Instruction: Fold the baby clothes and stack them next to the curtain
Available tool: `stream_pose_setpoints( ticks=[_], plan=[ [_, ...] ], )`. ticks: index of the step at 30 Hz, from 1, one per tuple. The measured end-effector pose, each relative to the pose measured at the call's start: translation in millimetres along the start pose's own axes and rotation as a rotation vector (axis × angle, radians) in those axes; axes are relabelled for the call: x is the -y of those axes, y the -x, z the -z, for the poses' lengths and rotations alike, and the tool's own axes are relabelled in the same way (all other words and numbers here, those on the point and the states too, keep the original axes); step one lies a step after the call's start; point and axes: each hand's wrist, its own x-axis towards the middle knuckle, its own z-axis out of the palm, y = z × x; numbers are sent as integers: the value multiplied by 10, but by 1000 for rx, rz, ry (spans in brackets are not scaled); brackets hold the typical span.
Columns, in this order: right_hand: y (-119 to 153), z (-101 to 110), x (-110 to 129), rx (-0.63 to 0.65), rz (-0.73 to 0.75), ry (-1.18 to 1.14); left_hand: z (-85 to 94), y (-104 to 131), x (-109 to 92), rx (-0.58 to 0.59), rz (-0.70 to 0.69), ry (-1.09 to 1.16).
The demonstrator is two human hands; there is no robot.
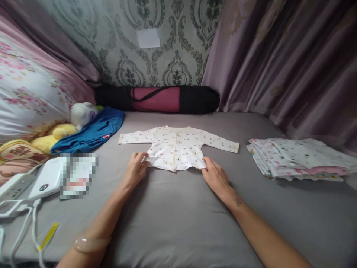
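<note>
A small white patterned long-sleeved shirt (175, 147) lies spread on the grey sheet (178, 208), its sleeves stretched out to both sides and its collar toward the wall. My left hand (136, 167) pinches the shirt's lower left corner. At the lower right corner, my right hand (216, 173) grips the hem between thumb and fingers. The hem sags a little between the two hands.
Folded patterned clothes (298, 158) are stacked at the right. On the left are a blue cloth (92, 130), plush toys (83, 113), a white power bank (47, 178), a power strip (16, 186) and cables. A black and red bag (156, 99) lies along the wall.
</note>
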Motion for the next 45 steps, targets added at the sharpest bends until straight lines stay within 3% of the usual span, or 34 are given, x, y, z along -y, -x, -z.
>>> stream_pose_setpoints(
  ticks=[7, 14, 19, 23, 26, 30, 32, 34, 37, 45],
  plan=[
    [22, 56, -37, 39, 39, 125, 57, 2, 229, 176, -150, -102],
    [76, 106, -6, 76, 57, 242, 175, -15, 144, 234, -117, -51],
    [126, 212, -111, 99, 115, 156, 239, 15, 128, 202, -100, -70],
    [-52, 405, -284, 206, 192, -7, 233, -54, -24, 96, -155, -130],
    [-376, 468, -372, 114, 167, 29, 50, -130, -416, 180, -316, -155],
    [-833, 343, -379, -55, 184, 143, -416, -119, -1184, 405, -553, -174],
    [-977, 251, -355, -78, 253, 204, -654, -68, -1518, 434, -594, -218],
    [-1058, 180, -342, -87, 307, 259, -849, -12, -1741, 429, -549, -269],
    [-1118, 134, -369, -88, 361, 307, -1033, 49, -1863, 438, -461, -311],
    [-1257, 189, -512, -68, 537, 416, -1190, 54, -1791, 387, -434, -318]
  ],
)
